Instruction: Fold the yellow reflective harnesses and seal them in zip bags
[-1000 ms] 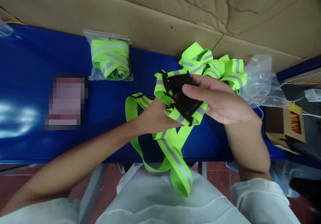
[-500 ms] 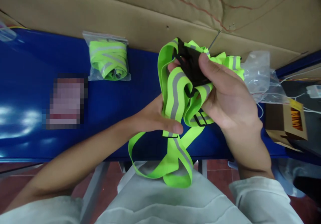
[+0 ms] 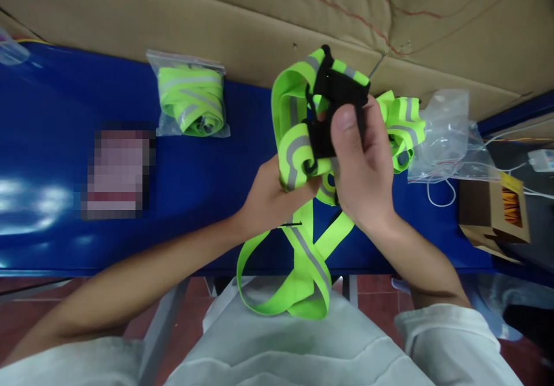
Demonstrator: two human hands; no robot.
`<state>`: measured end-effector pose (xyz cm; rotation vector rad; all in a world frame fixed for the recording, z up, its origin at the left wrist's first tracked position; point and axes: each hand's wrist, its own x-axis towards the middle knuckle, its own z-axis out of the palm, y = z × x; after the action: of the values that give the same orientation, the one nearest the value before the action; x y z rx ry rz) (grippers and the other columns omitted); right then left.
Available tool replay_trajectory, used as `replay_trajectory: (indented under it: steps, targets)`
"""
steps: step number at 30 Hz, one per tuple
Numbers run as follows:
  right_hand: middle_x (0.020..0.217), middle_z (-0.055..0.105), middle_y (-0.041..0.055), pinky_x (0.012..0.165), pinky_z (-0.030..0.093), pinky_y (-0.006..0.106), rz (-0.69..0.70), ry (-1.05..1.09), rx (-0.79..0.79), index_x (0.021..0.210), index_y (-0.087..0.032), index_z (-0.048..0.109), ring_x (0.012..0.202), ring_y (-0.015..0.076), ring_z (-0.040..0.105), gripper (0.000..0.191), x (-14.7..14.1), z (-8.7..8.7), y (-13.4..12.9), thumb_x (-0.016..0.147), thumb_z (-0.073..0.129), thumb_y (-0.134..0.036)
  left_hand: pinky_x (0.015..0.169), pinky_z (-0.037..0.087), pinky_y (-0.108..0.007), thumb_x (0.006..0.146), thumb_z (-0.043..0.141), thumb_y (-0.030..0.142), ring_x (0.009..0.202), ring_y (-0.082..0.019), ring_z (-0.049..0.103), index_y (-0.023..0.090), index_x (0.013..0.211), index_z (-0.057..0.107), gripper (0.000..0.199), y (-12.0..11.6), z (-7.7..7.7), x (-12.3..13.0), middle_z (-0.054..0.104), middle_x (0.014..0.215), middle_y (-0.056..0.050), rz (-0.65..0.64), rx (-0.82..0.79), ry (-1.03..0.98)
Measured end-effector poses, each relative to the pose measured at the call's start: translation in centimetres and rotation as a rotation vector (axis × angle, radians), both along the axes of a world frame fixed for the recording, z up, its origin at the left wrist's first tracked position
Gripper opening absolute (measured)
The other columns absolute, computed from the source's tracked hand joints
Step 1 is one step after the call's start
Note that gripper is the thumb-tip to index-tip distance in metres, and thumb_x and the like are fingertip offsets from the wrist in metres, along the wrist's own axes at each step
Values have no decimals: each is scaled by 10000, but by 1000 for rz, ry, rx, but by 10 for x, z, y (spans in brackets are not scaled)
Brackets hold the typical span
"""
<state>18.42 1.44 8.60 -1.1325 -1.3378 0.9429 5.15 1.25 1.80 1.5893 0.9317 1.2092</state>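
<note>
A fluorescent green reflective strap [image 3: 296, 152] with grey stripes is bunched between my hands, and a black plastic buckle part [image 3: 344, 94] sits at its top. My left hand [image 3: 277, 193] is closed round the gathered strap from below; some of its fingers are hidden. My right hand [image 3: 363, 161] grips the black part, thumb on its front. Loose loops of the strap hang below my hands, down over my lap. More green reflective strap [image 3: 404, 123] lies on the table just behind my right hand.
A clear zip bag with a rolled green strap [image 3: 190, 100] lies at the back left, a blurred-out rectangle [image 3: 116, 169] near it. Clear plastic bags [image 3: 450, 138], a white cable [image 3: 441, 201] and an open cardboard box [image 3: 489, 213] are at right. Cardboard [image 3: 242, 34] borders the blue table's back.
My right hand has turned and moved a little left, showing more of the black part. My left hand has shifted up along the strap, its thumb now under the folds.
</note>
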Motion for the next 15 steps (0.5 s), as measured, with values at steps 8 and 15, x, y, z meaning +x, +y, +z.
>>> replay_trajectory:
  steps: [8, 15]
  targets:
    - [1028, 764, -7, 952, 624, 370, 326, 181, -264, 1013, -270, 669, 1073, 226, 723, 234, 35, 14, 19, 858, 816, -365, 541, 484, -225, 799, 842, 350, 579, -114, 586, 165, 699, 673, 270, 7, 5, -5, 653, 655, 28, 25, -120, -51]
    - [1207, 752, -4, 1077, 597, 414, 147, 443, -314, 989, -286, 632, 1373, 233, 598, 144, 10, 10, 4, 950, 686, -414, 789, 634, -336, 764, 884, 383, 862, -225, 751, 175, 1009, 775, 339, 4, -4, 4, 803, 959, -49, -223, -197, -75]
